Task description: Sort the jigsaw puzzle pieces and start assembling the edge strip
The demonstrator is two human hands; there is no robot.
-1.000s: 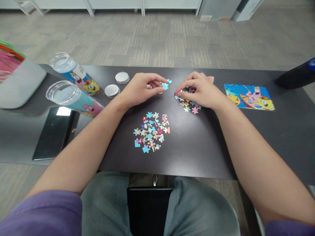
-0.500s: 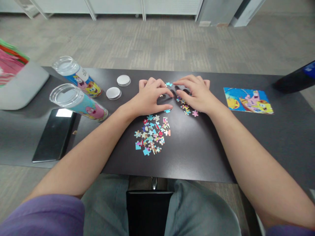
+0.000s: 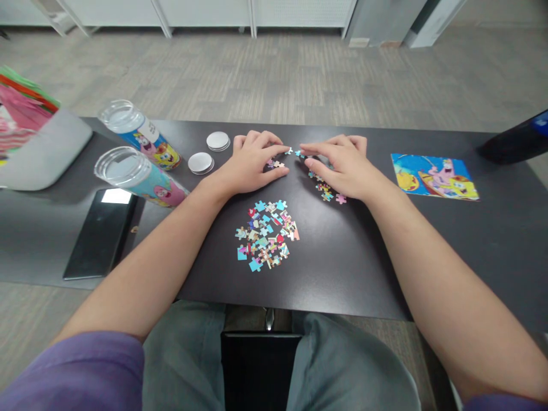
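Blue, red and cream puzzle pieces (image 3: pixel 262 243) lie in a loose heap on the dark counter (image 3: pixel 342 262), nearer the body than both hands. The left hand (image 3: pixel 252 164) arches over a few pieces (image 3: pixel 278 164), thumb and fingers parted. The right hand (image 3: pixel 346 164), thumb and forefinger likewise spread, partly covers another cluster (image 3: pixel 326 195).

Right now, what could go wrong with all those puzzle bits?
The jigsaw pieces under the right hand might get mixed with those by the left hand, since the hands are close. The left forearm looks near the light-blue cartoon-print canister, so it could knock it.
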